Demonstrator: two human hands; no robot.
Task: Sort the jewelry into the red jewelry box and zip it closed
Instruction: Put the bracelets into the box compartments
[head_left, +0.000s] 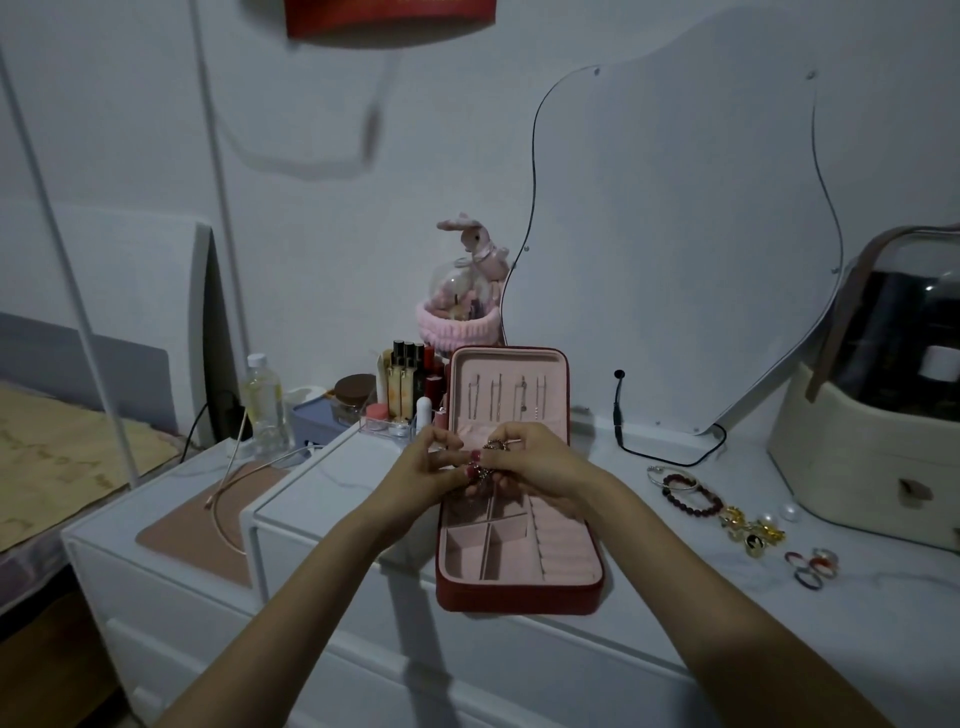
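While box (519, 582) lies open, both hands' fingers (470, 470) pinch chain (485, 470) above it.

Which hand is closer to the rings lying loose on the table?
Right. The right hand is over the open jewelry box, nearer the rings; the left hand is beyond it.

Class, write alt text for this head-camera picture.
Two hands, left hand and right hand, hold a small metal chain piece above an open red zip-up jewelry box with pink lining; beaded bracelets and rings lie on the white dresser top.
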